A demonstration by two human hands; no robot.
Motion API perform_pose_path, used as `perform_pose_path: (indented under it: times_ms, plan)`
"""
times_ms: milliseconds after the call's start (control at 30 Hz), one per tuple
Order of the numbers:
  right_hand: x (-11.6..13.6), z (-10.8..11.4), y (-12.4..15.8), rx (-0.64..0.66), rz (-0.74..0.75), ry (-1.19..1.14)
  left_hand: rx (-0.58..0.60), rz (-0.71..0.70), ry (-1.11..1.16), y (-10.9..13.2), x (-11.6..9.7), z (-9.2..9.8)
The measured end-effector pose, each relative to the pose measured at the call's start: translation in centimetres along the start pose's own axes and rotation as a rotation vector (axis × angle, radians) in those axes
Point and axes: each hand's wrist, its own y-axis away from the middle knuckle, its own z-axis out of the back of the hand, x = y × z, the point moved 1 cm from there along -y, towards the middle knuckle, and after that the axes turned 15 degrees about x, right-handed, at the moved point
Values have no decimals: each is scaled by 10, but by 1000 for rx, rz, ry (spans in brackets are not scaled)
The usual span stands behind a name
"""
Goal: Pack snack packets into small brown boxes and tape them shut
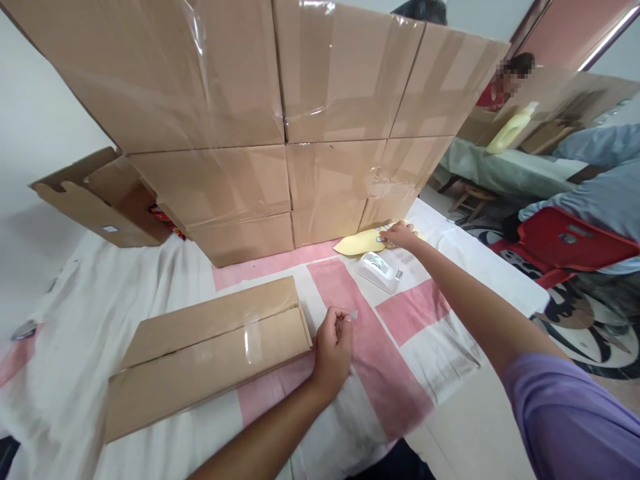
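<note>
My left hand (334,350) is closed beside the right end of a taped cardboard box (200,357), pinching a small piece of clear tape (354,314). Farther off, my right hand (400,235) reaches to a yellow paper cutout (357,244) with a pointed end, at the foot of the box wall. Its fingers are bent onto the paper near some small outlined shapes, and they cover part of it. Just in front of that paper sits a white tape dispenser (377,270). The cardboard box lies flat, with a strip of tape across its seam.
Stacked, taped cardboard boxes (330,87) form a wall across the back. An opened carton (107,207) with red items stands at left on the pink and white cloth (345,287). To the right are a red chair (575,240), people and a yellow bottle (513,128).
</note>
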Motion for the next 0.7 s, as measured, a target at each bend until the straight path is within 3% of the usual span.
perform_pose_path:
  times_ms: [200,333,400,533,633,700]
  plan:
    - [-3,-4,1,35,-155,-36,17,-18,2,0,1,0]
    - [4,8,13,-47,-227,-100,13,-32,25,-1,-2,0]
    - [11,17,26,-97,-189,-150,1,-42,35,0,-4,1]
    - [26,21,83,-112,108,-249,-26,-58,49,1,-5,1]
    - [36,-3,146,14,443,-337,-30,-66,59,1,-3,1]
    - [43,-25,186,146,774,-468,-25,-74,59,1,-2,1]
